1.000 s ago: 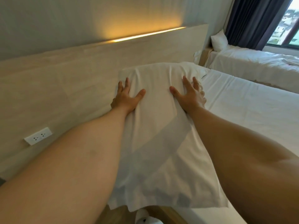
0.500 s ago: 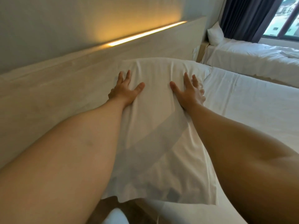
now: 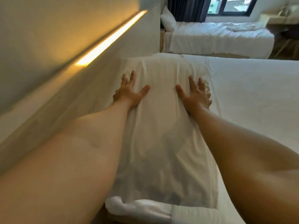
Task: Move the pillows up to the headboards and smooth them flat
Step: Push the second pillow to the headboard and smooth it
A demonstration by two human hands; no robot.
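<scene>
Pillow: the near pillow lies lengthwise along the head edge of the near bed, its long left side against the headboard.
Left hand: the left hand lies flat, fingers spread, on the pillow's headboard side, pressing down and grasping nothing.
Right hand: the right hand is also flat and splayed, on the pillow's mattress side, with nothing in its grasp.
Done so far: by my reading this 1 pillow is already up at the headboard, and the stretch between the 2 hands looks fairly smooth.
Left to do: creases still show at the far end and in the shadowed near end, so smoothing seems unfinished. A second pillow sits at the head of the far bed; whether it needs moving I cannot tell.
Change from 0.5 s ago: both palms rest on much the same part of the pillow. The view has swung right and blurred, showing more of the far bed, the curtain and the window.
</scene>
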